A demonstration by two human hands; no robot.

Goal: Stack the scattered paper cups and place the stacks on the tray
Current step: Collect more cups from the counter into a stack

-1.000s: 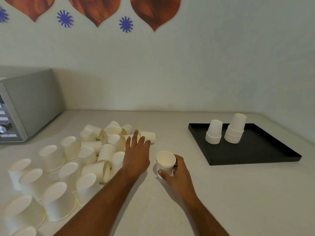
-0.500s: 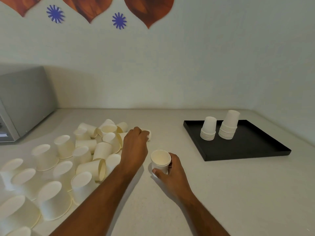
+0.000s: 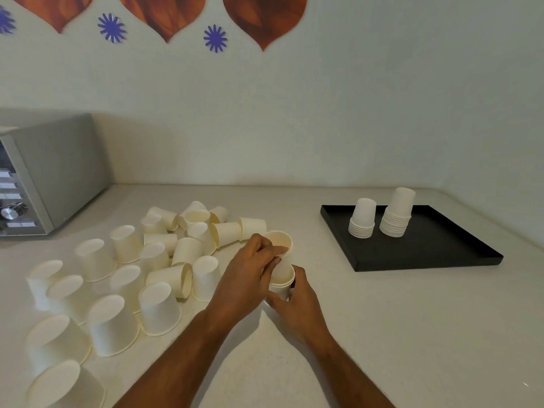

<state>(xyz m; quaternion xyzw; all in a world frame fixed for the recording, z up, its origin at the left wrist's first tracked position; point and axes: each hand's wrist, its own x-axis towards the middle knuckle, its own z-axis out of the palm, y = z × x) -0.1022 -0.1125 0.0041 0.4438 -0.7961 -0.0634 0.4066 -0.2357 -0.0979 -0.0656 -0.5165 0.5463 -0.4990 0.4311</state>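
Countertop (image 3: 382, 334): white, tapered paper cups (image 3: 159, 307)

1. Microwave (image 3: 56, 172): cut off by the left edge; panel lettering too small to read.
2. Brown wall cut-outs (image 3: 262, 19): tops cropped by the upper edge.
3. Blue flower decal (image 3: 5, 20): halved by the left edge.
4. Upper cup (image 3: 279, 242): near wall hidden behind the left hand (image 3: 247, 278).
5. Lower cup (image 3: 282, 285): base hidden by the right hand (image 3: 297, 310); whether it touches the desk (image 3: 412, 334) cannot be told.
6. Nearest scattered cup (image 3: 61, 384): cut off by the bottom edge.
7. Forearms: cropped at the bottom edge.
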